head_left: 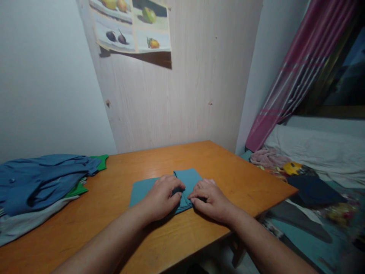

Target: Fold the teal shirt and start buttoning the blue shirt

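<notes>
A teal cloth [145, 189], folded into a flat rectangle, lies on the wooden table near its front edge. Its right part [190, 176] is folded over in a thicker layer. My left hand [167, 194] rests across the middle of the cloth, fingers curled and thumb bent toward them at the fold. At the right side, my right hand [209, 198] has its thumb and fingers drawn together on the cloth's edge. The two hands are a short gap apart. Fabric under the palms is hidden.
A pile of blue, green and grey clothes [48, 182] covers the left of the table [228, 171]. Behind it stands a wall with fruit pictures [134, 26]. To the right are a pink curtain [291, 76] and a bed with scattered cloths [313, 190].
</notes>
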Tool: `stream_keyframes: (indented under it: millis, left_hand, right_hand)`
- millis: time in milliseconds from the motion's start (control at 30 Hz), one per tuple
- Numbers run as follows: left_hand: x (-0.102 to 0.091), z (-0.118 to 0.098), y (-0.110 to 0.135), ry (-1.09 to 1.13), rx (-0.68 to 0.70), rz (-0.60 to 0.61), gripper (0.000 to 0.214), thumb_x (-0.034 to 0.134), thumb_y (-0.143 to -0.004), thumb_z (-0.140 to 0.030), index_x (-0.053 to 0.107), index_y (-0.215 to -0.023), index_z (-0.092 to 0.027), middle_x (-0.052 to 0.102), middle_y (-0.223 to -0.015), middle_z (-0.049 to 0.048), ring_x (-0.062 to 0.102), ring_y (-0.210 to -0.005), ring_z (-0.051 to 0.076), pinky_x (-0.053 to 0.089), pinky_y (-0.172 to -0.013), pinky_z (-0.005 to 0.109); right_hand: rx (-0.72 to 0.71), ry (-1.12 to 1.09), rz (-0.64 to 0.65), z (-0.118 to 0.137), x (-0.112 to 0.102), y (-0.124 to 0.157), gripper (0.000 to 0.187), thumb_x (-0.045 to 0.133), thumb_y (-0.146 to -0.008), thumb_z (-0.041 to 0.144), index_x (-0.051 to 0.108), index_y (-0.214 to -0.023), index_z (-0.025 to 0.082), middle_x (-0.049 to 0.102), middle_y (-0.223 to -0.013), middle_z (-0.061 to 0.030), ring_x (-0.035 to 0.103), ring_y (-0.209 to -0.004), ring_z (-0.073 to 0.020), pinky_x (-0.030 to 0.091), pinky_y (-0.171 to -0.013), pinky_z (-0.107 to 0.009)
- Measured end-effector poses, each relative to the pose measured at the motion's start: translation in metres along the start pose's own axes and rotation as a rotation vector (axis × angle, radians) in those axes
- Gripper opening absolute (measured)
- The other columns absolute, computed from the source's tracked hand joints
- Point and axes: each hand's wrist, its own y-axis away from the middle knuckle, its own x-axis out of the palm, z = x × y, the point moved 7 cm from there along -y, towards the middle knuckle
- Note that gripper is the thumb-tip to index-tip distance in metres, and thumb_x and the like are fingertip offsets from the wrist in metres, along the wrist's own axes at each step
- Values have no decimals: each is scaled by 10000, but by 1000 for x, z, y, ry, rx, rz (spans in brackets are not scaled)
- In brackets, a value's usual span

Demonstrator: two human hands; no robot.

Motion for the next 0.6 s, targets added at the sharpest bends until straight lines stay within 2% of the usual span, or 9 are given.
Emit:
stream_keyframes:
  millis: [167, 300, 400, 500, 600]
  left_hand:
    - [17, -3, 11, -52, 17, 97, 272, 574, -856, -252, 707, -1079, -333, 694, -1199, -4, 511, -1234, 276, 335, -1078, 489]
    - [22, 1, 16, -51, -4, 101, 274, 547, -890, -281, 694, -1117, -328, 699, -1208, 12, 555, -1189, 263, 321, -1085, 526]
    - [22, 3, 17, -32, -33, 117, 285, 525, -901, -271, 690, -1126, -335, 684, -1257, 15, 550, -1212, 261, 244, -1122, 593]
    - [24, 6, 19, -18, -59, 145, 291, 525, -913, -299, 688, -1147, -352, 661, -1309, 6, 507, -1283, 275, 186, -1137, 638]
    - [25, 8, 20, -18, -54, 145, 298, 519, -926, -317, 681, -1170, -370, 650, -1330, -6, 485, -1316, 279, 143, -1145, 659]
  right_hand:
    - [28, 7, 20, 3, -1, -2, 119, 633, -840, 235, 746, -868, 261, 676, -825, -18, 564, -849, -194, 347, -786, -360]
    - [97, -137, -25, 0, -5, -2, 138, 601, -874, 235, 722, -807, 236, 689, -808, -17, 594, -826, -183, 395, -809, -352]
    - [216, -283, -127, -15, -12, -1, 257, 531, -938, 311, 710, -784, 211, 688, -799, -38, 616, -803, -184, 440, -759, -328]
    - [355, -333, -262, -39, -23, -2, 339, 486, -964, 400, 720, -827, 198, 700, -828, -58, 637, -808, -200, 472, -733, -330]
    - [386, -279, -279, -53, -29, -14, 387, 443, -980, 436, 726, -855, 203, 721, -860, -70, 659, -834, -219, 500, -765, -358]
